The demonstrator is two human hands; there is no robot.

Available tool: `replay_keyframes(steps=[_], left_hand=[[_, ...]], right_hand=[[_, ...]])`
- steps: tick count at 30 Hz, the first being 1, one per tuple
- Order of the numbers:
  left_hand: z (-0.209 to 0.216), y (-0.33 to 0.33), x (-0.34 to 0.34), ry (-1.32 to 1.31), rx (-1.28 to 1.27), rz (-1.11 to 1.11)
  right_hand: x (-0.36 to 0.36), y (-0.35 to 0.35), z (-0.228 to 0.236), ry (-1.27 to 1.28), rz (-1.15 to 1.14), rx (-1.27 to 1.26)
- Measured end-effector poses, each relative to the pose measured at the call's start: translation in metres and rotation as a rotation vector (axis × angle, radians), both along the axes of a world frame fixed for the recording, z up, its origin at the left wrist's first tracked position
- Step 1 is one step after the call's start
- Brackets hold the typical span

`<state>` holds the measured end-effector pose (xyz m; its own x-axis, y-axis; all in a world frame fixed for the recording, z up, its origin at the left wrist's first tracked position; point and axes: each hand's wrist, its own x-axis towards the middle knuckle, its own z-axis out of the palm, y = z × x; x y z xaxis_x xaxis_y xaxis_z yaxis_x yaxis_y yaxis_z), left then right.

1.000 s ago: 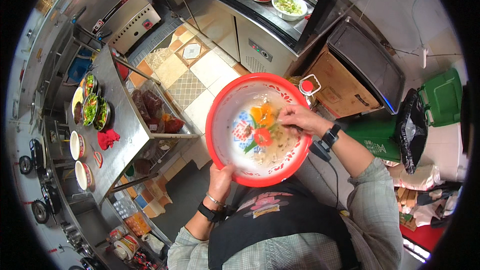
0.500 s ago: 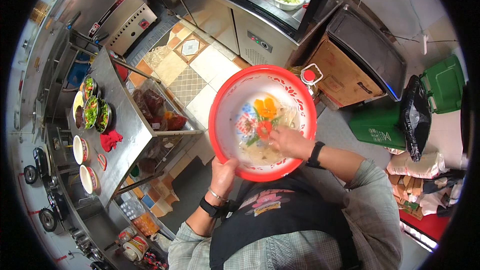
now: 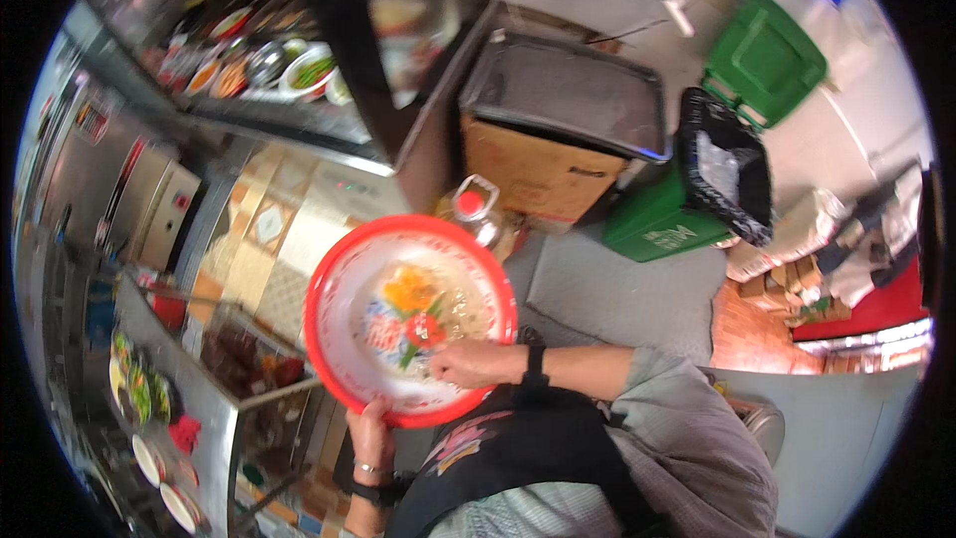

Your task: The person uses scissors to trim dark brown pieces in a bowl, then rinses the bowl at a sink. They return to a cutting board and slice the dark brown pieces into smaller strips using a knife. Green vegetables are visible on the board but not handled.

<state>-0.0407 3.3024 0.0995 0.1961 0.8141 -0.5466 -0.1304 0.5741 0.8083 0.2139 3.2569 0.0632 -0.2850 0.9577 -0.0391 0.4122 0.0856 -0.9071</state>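
A wide basin (image 3: 347, 339) with a red rim and white inside is held in front of my body. Orange, red, green and blue patterning shows on its bottom, with some wet-looking, pale matter over it. My left hand (image 3: 369, 430) grips the near left rim, thumb over the edge. Inside the basin, my right hand (image 3: 472, 365) reaches down to the bottom at the near right. Its fingers are curled together, and whatever they hold, if anything, is hidden.
A green bin (image 3: 652, 224) with a black liner stands open at the right. Beside it is a cardboard box (image 3: 543, 174) under a dark lid. Behind the basin stands a red-capped jug (image 3: 470, 204). A steel table (image 3: 214, 408) with bowls lies left; a glass-fronted food counter (image 3: 329, 134) is far left.
My view has swung to the right, so the table and counter sit further left and more of the bin area shows. Both hands stay at the basin, the right still inside it.
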Motion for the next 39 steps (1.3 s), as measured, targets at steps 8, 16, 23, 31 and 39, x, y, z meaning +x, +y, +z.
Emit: replay_keyframes(steps=[8,16,23,31,39], left_hand=[[0.002,-0.026,0.097,-0.069,-0.071,-0.056],[0.009,-0.050,0.179,-0.093,-0.126,-0.093],[0.034,-0.054,0.215,-0.056,-0.097,-0.139],[0.038,-0.050,0.240,-0.057,0.010,-0.193],[0.016,-0.042,0.224,0.026,-0.009,-0.206]], right_hand=[[0.176,-0.063,0.068,0.494,-0.433,-0.368],[0.493,-0.167,0.151,-0.796,-1.172,0.292],[0.422,-0.122,0.133,-0.691,-0.880,0.410],[0.286,-0.056,0.068,-0.689,-0.148,0.142],[0.262,-0.083,0.036,-0.723,0.184,0.020]])
